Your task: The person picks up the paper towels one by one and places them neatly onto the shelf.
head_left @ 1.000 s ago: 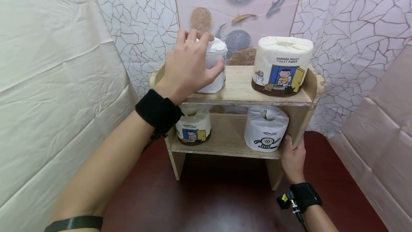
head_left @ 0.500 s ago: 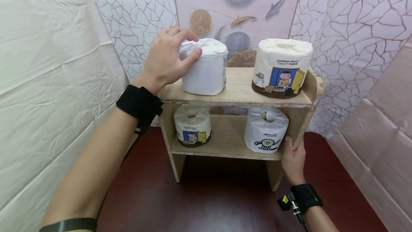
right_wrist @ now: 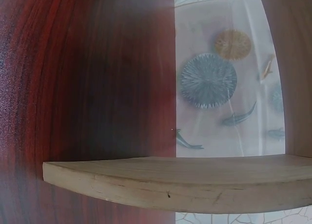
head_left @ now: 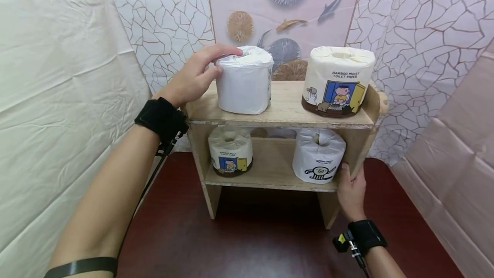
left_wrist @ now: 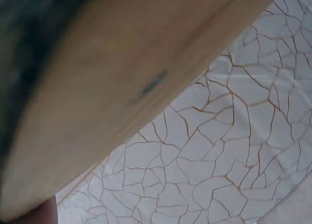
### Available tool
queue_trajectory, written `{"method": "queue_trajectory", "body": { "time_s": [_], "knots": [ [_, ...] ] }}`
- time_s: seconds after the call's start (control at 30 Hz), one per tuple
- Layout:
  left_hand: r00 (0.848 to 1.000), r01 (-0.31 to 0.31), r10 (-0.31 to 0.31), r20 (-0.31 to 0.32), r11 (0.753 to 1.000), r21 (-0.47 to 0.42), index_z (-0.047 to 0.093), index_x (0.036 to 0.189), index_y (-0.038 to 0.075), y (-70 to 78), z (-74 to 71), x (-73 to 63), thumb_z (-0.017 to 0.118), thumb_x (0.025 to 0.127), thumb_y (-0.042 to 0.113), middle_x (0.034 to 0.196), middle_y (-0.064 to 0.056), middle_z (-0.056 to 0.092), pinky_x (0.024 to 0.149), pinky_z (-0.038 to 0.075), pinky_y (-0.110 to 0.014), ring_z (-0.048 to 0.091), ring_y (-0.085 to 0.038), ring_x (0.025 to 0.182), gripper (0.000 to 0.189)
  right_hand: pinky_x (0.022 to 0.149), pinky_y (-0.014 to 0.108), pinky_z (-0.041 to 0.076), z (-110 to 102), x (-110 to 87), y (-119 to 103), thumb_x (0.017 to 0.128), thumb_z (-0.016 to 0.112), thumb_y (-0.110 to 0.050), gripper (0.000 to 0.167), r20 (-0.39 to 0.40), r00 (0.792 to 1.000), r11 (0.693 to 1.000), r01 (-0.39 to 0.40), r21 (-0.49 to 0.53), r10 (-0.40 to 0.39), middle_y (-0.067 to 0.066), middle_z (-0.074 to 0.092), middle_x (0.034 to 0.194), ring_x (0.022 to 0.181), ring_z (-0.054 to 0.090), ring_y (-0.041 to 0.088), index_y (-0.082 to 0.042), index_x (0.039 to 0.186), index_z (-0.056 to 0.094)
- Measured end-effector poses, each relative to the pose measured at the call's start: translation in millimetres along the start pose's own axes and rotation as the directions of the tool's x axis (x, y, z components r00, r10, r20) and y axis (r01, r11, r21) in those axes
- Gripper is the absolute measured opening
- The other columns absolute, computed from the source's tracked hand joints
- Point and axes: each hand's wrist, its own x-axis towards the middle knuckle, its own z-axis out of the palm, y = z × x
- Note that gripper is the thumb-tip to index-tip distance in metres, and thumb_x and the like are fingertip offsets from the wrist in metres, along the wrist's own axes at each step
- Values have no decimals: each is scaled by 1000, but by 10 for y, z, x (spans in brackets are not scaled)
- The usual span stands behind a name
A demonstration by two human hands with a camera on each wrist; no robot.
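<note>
A plain white side of a wrapped toilet roll (head_left: 244, 89) faces me at the left of the top board of a small wooden shelf (head_left: 285, 117). My left hand (head_left: 194, 74) holds that roll at its upper left, thumb on the near edge and index finger over the top by the hole. The other fingers are hidden. At the shelf's lower right, my right hand (head_left: 352, 190) grips the side panel, thumb in front. Blurred skin of the left hand (left_wrist: 112, 87) fills much of the left wrist view. A wooden shelf part (right_wrist: 175, 185) crosses the right wrist view.
A cream toilet roll (head_left: 339, 80) stands at the top right. On the lower board are another cream roll (head_left: 230, 151) and a white roll (head_left: 319, 155) with a cartoon. The shelf stands on a dark red table (head_left: 247, 248), with patterned cloth (head_left: 170, 20) behind.
My left hand has slid left across the white roll, baring its front, and its thumb has moved to the left edge. The roll stays in place. My right hand keeps its grip.
</note>
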Motion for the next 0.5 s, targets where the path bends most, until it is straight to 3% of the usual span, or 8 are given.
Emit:
{"method": "queue_trajectory", "body": {
  "time_s": [0.2,0.5],
  "knots": [
    [999,40,-39,21,999,-37,64,141,12,21,-7,10,41,97,-2,150,-2,58,112,40,-39,49,-15,135,52,103,17,39,-3,-5,-17,111,49,-16,49,1,1000,1000,8,4,-8,18,56,150,131,51,6,-10,160,45],
    [996,-6,-3,85,994,106,57,145,4,-3,-6,21,39,103,4,153,-13,52,119,33,-43,41,-25,142,46,104,18,40,-3,-9,-36,112,48,-18,50,15,1000,1000,22,20,-22,17,55,152,132,50,4,-15,161,44]
  ]
}}
